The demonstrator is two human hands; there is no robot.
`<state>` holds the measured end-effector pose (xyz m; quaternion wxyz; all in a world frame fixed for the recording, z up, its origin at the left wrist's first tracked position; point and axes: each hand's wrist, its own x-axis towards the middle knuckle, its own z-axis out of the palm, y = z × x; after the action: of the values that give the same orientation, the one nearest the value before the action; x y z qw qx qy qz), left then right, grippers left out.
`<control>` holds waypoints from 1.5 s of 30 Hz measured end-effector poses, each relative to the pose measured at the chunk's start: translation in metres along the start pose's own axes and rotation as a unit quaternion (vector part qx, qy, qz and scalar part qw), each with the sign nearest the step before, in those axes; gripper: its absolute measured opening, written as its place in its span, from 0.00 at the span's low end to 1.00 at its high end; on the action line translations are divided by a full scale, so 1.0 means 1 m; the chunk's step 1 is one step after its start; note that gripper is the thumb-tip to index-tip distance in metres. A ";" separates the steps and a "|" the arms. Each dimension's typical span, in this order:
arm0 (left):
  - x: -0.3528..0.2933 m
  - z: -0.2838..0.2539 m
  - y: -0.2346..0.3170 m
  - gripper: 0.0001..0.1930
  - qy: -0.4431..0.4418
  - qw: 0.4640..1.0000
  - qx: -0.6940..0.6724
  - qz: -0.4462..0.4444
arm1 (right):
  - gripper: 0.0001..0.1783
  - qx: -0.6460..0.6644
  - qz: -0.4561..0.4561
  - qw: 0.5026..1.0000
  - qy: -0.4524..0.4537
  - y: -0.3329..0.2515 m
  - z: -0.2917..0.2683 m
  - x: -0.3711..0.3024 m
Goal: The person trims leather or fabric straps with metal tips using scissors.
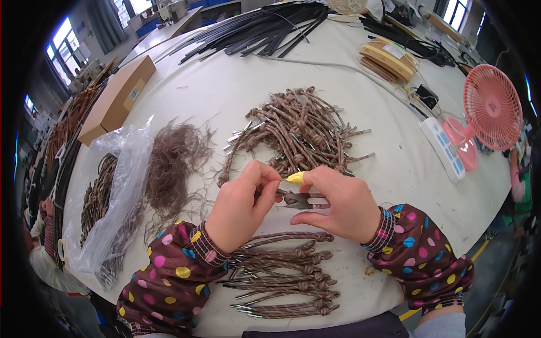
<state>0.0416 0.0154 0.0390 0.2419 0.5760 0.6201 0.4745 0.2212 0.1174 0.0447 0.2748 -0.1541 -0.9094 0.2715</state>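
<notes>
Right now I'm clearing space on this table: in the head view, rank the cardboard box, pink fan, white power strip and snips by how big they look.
1. Cardboard box, longest, though the fisheye bends it.
2. Pink fan, close behind; at the rim, so unsure.
3. White power strip.
4. Snips, smallest, partly hidden between the left hand and right hand.

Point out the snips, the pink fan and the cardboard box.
snips (301, 200): head view, on the metal blades between the two hands.
pink fan (492, 107): head view, on the round front grille.
cardboard box (115, 100): head view, on the long top face.
</notes>
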 end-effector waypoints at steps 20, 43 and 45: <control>0.001 -0.002 0.000 0.12 0.033 0.933 0.261 0.247 | 0.13 0.178 0.234 0.956 0.001 -0.002 0.006 0.000; -0.002 -0.002 0.001 0.06 -0.020 0.993 0.112 0.029 | 0.17 0.288 0.266 0.918 -0.055 0.007 0.001 0.002; 0.000 -0.001 -0.005 0.07 0.011 0.982 0.148 0.115 | 0.19 0.156 0.195 0.968 -0.036 0.005 -0.007 0.003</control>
<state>0.0379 0.0158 0.0355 0.0911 0.6677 0.6155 0.4087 0.2236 0.1259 0.0476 0.2042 -0.2739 -0.8172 0.4641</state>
